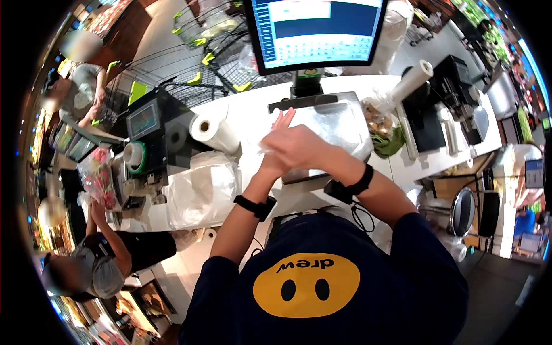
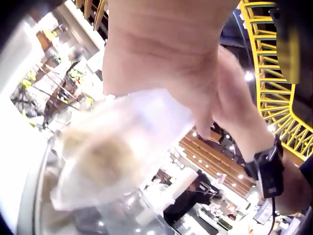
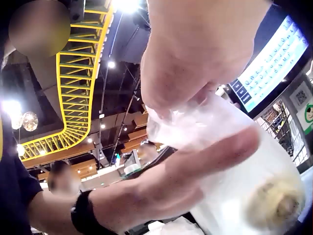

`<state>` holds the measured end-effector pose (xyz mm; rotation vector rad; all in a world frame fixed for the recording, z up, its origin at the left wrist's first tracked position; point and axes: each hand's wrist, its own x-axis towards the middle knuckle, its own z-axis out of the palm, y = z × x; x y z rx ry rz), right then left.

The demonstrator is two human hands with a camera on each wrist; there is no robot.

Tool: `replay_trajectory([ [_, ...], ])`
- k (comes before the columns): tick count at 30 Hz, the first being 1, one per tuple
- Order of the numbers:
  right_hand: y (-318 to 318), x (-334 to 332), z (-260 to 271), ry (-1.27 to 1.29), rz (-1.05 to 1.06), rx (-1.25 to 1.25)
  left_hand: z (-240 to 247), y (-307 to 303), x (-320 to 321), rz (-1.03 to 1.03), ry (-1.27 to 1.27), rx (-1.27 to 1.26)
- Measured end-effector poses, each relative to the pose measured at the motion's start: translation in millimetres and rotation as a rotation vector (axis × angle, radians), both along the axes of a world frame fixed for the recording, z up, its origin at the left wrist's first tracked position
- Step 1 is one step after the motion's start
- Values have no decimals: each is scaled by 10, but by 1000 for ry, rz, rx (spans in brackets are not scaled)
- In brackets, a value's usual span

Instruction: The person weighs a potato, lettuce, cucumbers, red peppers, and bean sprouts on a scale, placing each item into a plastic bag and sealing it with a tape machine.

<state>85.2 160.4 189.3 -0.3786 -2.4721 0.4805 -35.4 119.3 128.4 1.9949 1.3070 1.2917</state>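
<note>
Beyond the white surface [image 1: 247, 118] and its metal scale plate [image 1: 341, 123], shop shelving and carts fill the background; the thin plastic bag [image 3: 231, 110], with a brownish item inside, is at the hands near the plate, and its film could split if pulled too hard, or its gathered neck slip loose under the weight. Both forearms reach forward and cross at the hands, the right hand [image 3: 195, 73] pinching the neck, the left hand [image 3: 168, 178] straight-fingered alongside, though whether it grips plastic I cannot tell.
</note>
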Motion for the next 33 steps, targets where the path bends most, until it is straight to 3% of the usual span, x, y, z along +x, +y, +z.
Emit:
replay_trajectory([
  [1, -63, 15, 47, -54, 8, -35, -59, 22, 64, 40, -184, -88],
  [5, -116, 618, 333, 155, -75, -150, -377, 67, 84, 234, -888, -484],
  [6, -85, 887, 229, 179, -182, -222, -412, 59, 78, 297, -1054, -593],
  [8, -46, 1464, 7, 330, -369, -419, -166, 6, 93, 292, -1325, -560],
  [10, -41, 2070, -526, 280, -681, -379, -91, -59, 105, 294, -1451, -524],
  [12, -101, 2576, -1142, 122, -779, -440, -83, -80, 121, 333, -1603, -513],
  [14, -223, 2889, -1667, -97, -820, -514, -42, -84, 142, 374, -1651, -493],
  [17, -290, 3007, -2006, -222, -753, -547, 111, -102, 321, 424, -1654, -477],
  [20, -261, 3026, -2200, -270, -834, -474, 144, -198, 423, 449, -1645, -457],
  [24, -178, 3055, -2271, -173, -820, -352, 112, -308, 509, 413, -1714, -390],
  [30, -36, 3143, -2373, -252, -526, -418, 106, -457, 625, 283, -1837, -287],
  [31, -23, 3181, -2265, -340, -446, -379, 106, -474, 634, 242, -1853, -271],
  [33, -44, 3197, -2012, -280, -418, -496, 139, -505, 679, 225, -1848, -241],
])
